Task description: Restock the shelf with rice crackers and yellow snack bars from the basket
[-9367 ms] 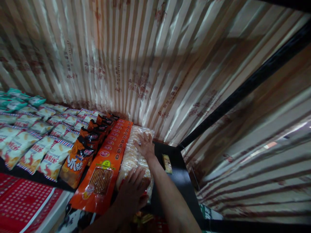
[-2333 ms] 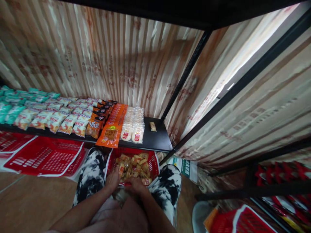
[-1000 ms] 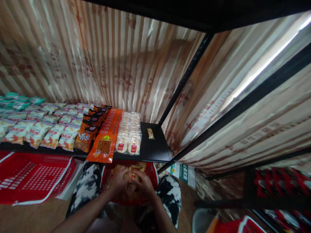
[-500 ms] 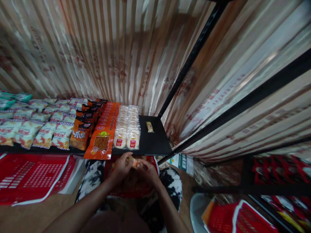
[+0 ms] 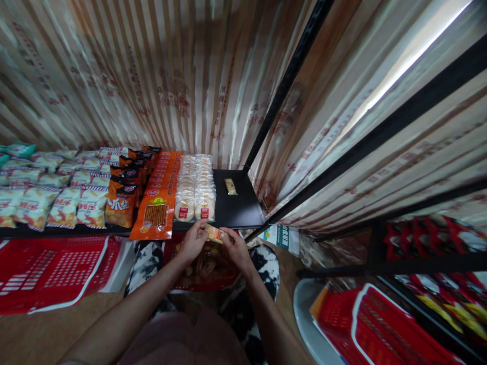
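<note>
A: Packet in hand: located where?

B: Just short of the shelf's front edge, right of its middle as seen. Below in view, the red basket; height over it hard to tell.

A: Gripped how?

B: Pinched at both ends. At the left end of the small wrapped packet, fingertips of the left hand; at the right end, those of the right hand. Narrow on both sides, holding only that. Exact thumb contact too small to tell.

A: Long axis?

B: Roughly along the front edge, dipping slightly toward the right hand.

A: Reference on the surface?

B: A lone packet, flat, nearer the back edge than the front, toward the back right corner. Pointing roughly front to back, so crosswise to the held one.

A: Bearing from the fingers?

B: Ahead and slightly right, beyond the front edge. Judged nearer to the right hand. Judged the governing relation: front edge between, axes crossed.

A: Neighbours?

B: Left of the lone packet, apart from it: white wrapped discs in two rows, back edge to front edge.
</note>
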Motion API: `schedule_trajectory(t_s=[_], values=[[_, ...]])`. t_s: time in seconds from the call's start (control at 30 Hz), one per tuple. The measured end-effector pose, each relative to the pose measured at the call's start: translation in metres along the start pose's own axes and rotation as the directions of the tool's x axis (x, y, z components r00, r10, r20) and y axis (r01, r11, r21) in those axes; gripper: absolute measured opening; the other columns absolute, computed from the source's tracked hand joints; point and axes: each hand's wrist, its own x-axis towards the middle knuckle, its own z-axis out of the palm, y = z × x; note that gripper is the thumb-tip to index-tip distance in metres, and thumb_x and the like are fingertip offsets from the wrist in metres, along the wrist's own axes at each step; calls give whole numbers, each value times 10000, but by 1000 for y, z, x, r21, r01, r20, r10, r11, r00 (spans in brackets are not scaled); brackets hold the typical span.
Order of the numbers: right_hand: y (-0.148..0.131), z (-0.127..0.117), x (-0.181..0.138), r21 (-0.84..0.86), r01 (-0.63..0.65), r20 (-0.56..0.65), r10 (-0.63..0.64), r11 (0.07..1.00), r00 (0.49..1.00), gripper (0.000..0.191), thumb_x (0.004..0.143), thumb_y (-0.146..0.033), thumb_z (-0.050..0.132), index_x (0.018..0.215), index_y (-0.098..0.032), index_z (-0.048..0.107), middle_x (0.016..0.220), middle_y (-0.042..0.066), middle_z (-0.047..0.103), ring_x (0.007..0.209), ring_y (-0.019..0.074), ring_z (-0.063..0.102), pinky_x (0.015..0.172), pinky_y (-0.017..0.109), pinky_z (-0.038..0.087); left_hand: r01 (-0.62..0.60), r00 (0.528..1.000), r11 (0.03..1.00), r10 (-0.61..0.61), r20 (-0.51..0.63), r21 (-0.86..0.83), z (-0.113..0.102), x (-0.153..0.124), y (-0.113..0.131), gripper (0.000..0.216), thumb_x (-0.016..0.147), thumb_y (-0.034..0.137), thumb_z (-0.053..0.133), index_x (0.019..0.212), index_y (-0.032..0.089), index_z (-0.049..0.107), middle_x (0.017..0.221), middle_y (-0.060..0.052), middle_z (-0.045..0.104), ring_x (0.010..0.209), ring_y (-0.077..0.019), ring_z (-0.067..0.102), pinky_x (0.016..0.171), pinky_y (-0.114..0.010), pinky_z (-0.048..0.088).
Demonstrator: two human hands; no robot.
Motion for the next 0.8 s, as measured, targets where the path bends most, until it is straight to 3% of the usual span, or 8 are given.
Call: schedule_trajectory(t_s=[0.27, 0.4, 0.57, 0.8], values=[[-5, -3, -1, 112, -4, 25, 1, 994, 1000, 315, 702, -489, 636, 813, -196, 605, 780, 23, 675, 707, 155, 617, 675, 269, 494, -76, 995, 991, 83, -55, 114, 9, 19, 10, 252, 775, 283, 543, 983, 144, 576, 933, -78, 654, 742, -130, 622, 720, -276, 509], [-5, -10, 3, 146, -21, 28, 18, 989, 999, 345, 685, -503, 651, 856, -206, 610, 775, 22, 679, 704, 160, 626, 702, 286, 498, -103, 992, 980, 114, -54, 172, 18, 25, 16, 183, 775, 289, 548, 896, 158, 589, 874, -66, 668, 764, -150, 637, 734, -292, 510], [-12, -19, 5, 140, -31, 135, 11, 990, 991, 329, 723, -494, 628, 900, -216, 639, 835, 26, 694, 748, 167, 640, 742, 297, 495, -99, 993, 975, 110, -45, 196, 29, 32, 23, 144, 772, 267, 555, 869, 164, 583, 873, -58, 668, 770, -149, 648, 726, -283, 520], [-15, -29, 24, 100, 1, 55, -6, 995, 998, 411, 700, -535, 635, 909, -182, 656, 792, 38, 696, 721, 187, 643, 695, 303, 508, -150, 981, 931, 183, -69, 332, 41, 40, 31, 147, 792, 185, 491, 911, 163, 575, 941, -66, 641, 858, -143, 625, 814, -312, 510]])
